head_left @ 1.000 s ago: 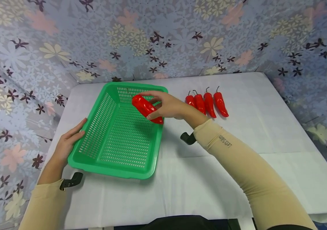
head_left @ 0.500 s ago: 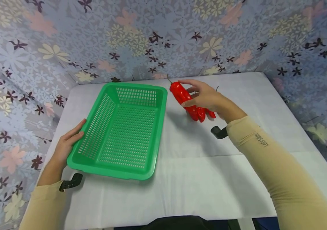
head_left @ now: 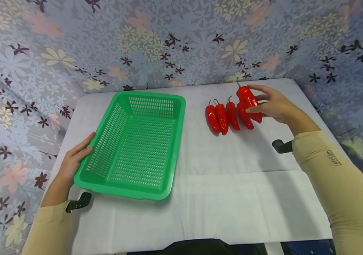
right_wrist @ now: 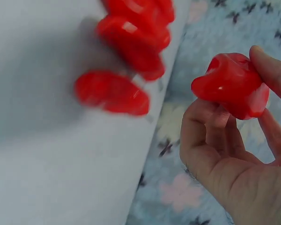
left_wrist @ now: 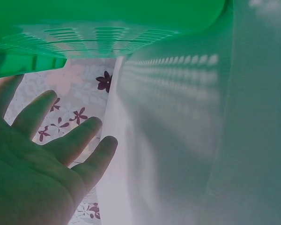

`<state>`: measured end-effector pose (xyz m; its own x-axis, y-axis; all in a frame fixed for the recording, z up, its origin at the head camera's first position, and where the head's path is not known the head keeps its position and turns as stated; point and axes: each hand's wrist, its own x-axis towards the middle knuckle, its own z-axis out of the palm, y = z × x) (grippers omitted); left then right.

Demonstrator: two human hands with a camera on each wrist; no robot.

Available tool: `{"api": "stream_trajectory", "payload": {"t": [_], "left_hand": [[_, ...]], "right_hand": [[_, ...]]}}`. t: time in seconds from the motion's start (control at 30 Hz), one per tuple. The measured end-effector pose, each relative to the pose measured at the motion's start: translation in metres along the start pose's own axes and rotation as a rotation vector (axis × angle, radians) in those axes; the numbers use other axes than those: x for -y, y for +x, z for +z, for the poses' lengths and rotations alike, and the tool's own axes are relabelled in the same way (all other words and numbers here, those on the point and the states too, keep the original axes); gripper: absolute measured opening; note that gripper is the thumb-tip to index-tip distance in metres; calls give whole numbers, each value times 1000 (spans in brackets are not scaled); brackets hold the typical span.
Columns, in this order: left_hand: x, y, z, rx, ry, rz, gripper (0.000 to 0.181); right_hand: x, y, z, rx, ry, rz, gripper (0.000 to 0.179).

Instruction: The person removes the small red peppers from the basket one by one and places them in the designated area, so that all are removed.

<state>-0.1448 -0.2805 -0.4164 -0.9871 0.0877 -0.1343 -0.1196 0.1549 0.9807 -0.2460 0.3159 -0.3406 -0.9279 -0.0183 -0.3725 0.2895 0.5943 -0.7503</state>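
Note:
My right hand [head_left: 274, 103] pinches a large red chili pepper [head_left: 245, 96] between thumb and fingers, at the right end of a row of several red peppers [head_left: 221, 118]. In the head view the held pepper overlaps the rightmost one in the row. The right wrist view shows this red pepper [right_wrist: 232, 86] end-on in the fingers. My left hand [head_left: 74, 158] touches the left rim of a green plastic basket [head_left: 177, 152] with straight fingers. Seen from the left wrist, the spread fingers [left_wrist: 77, 140] lie beside the basket's underside [left_wrist: 107, 37]. No pepper shows inside the basket.
A white cloth covers the table [head_left: 219, 205], with the basket on its left half. Flowered fabric [head_left: 187, 42] hangs behind and along both sides. Dark camera mounts [head_left: 282, 146] jut from both wrists.
My right hand has carried the held pepper from over the basket rightward, past the row, to the row's right end. The left hand and the basket have stayed nearly still.

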Motion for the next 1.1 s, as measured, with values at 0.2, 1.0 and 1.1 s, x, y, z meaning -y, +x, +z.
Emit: {"api": "stream_trajectory", "payload": {"t": [0.2,1.0,1.1], "left_hand": [[-1,-2,-2,23,-7,15,52],[0,1,-4,13,21,0,52],[1,1,-4,1,31,-2,52]], "right_hand": [[-32,-3,-21,-54,8,45,95],[-95,41,-7,-146,149,200,88],[-99,48,-1,-165,158,224,87]]}}
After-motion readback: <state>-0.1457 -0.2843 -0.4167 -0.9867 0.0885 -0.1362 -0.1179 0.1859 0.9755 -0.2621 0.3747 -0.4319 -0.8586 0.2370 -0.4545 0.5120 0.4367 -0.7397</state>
